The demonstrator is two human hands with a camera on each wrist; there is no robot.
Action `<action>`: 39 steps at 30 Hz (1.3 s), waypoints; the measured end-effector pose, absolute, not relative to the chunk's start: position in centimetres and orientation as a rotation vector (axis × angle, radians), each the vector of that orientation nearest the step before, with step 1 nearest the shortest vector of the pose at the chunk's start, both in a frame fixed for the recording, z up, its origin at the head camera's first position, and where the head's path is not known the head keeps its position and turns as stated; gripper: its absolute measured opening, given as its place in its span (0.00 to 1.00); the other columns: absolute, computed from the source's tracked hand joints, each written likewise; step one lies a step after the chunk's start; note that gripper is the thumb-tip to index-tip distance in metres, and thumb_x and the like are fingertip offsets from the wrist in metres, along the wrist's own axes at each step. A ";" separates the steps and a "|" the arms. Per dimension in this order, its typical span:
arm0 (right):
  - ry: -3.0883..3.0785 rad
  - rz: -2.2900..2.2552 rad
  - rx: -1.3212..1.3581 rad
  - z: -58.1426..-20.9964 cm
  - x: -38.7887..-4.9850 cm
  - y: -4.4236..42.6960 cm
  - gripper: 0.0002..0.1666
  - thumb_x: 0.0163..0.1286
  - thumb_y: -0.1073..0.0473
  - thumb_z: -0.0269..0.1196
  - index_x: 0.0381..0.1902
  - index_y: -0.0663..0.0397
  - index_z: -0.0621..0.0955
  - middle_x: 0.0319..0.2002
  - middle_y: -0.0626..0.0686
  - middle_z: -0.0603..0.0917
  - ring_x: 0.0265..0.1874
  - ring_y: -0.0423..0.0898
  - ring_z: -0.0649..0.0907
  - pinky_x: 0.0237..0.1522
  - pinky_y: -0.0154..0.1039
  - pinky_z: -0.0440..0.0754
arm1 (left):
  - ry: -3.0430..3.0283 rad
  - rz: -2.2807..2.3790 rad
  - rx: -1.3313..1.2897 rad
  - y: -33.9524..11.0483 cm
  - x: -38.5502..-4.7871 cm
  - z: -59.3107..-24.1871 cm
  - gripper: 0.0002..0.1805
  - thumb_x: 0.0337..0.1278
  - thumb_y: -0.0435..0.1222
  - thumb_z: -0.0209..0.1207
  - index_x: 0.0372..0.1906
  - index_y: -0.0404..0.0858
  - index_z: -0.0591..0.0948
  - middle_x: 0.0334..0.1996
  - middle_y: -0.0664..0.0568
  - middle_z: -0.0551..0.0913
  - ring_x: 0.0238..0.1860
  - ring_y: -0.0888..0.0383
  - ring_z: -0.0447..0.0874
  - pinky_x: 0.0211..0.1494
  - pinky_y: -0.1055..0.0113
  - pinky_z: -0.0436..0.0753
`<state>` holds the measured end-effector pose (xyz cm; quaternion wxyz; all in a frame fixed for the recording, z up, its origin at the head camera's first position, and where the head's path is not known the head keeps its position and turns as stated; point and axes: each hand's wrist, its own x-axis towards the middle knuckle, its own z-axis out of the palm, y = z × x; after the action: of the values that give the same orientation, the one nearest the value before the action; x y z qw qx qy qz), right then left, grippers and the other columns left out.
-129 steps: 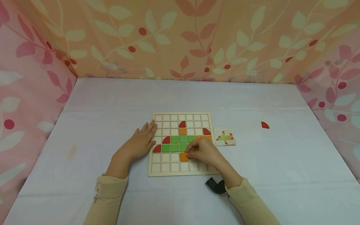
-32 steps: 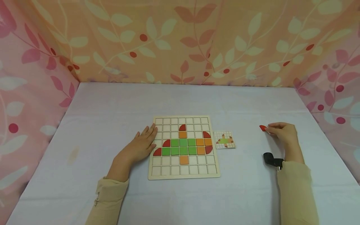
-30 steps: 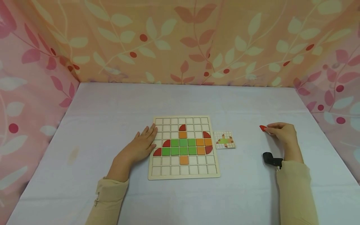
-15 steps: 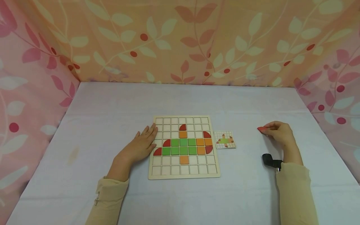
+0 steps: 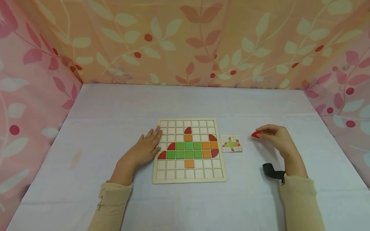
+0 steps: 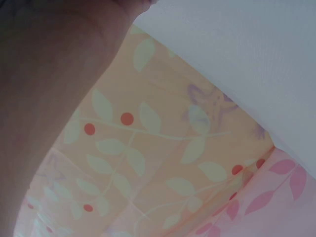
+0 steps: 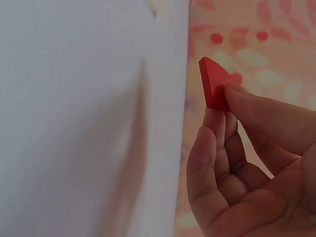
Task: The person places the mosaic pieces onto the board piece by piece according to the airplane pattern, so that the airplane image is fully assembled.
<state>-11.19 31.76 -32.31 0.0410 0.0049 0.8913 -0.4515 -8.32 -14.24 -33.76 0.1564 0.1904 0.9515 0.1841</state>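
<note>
Between thumb and fingertips, my right hand (image 5: 274, 138) pinches a red quarter-circle tile (image 5: 255, 134) above the table, right of the pattern card. The right wrist view shows the same red tile (image 7: 215, 85) tilted, its flat edge facing the camera. My left hand (image 5: 144, 146) lies flat, fingers straight, its fingertips on the left edge of the wooden grid board (image 5: 189, 181). Green squares (image 5: 189, 154), orange squares (image 5: 189, 164) and red quarter-circles (image 5: 171, 146) fill part of the grid. In the left wrist view mostly the forearm (image 6: 54, 84) shows, with the fingers hidden.
A small pattern card (image 5: 231, 143) lies just right of the board, printed with a similar coloured figure. The black wrist camera (image 5: 273, 171) sticks out from the right sleeve. White cloth covers the table (image 5: 121, 106); patterned curtains (image 5: 185, 41) stand behind and at both sides.
My right hand left the board, picked the red quarter-circle tile off the table at the right, and has moved left with it. A red quarter-circle now sits at the board's right side. The left hand stays.
</note>
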 end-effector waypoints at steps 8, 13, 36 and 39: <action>2.607 -1.403 -0.184 -31.5 -10.2 27.4 0.16 0.63 0.65 0.64 0.47 0.69 0.81 0.40 0.57 0.84 0.35 0.38 0.81 0.39 0.27 0.78 | 2.724 0.534 0.556 -14.2 -8.4 -33.6 0.34 0.70 0.37 0.46 0.73 0.30 0.48 0.74 0.41 0.41 0.73 0.40 0.39 0.70 0.41 0.43; 2.525 -1.421 -0.251 -31.3 -9.9 24.8 0.13 0.61 0.68 0.65 0.43 0.69 0.81 0.37 0.59 0.84 0.33 0.42 0.82 0.36 0.33 0.81 | 2.725 0.542 0.563 -14.3 -8.3 -33.6 0.34 0.70 0.37 0.46 0.73 0.30 0.48 0.74 0.40 0.42 0.73 0.40 0.39 0.70 0.41 0.43; 2.385 -1.439 -0.411 -31.6 -9.0 20.2 0.09 0.57 0.66 0.69 0.36 0.62 0.83 0.29 0.54 0.84 0.30 0.46 0.81 0.33 0.36 0.80 | 2.721 0.535 0.571 -14.3 -8.3 -33.7 0.34 0.69 0.37 0.46 0.73 0.30 0.48 0.74 0.40 0.42 0.73 0.40 0.39 0.69 0.40 0.43; 2.387 -1.418 -0.415 -31.6 -8.9 20.0 0.08 0.57 0.66 0.69 0.36 0.62 0.83 0.29 0.53 0.84 0.31 0.47 0.81 0.33 0.34 0.79 | 2.721 0.538 0.569 -14.3 -8.4 -33.7 0.34 0.69 0.37 0.46 0.73 0.30 0.48 0.74 0.41 0.41 0.73 0.40 0.39 0.69 0.40 0.43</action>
<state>-8.87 19.99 -31.57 0.1663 -0.1459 0.8384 -0.4981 -8.40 -14.33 -33.72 0.1545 0.1987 0.9494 0.1879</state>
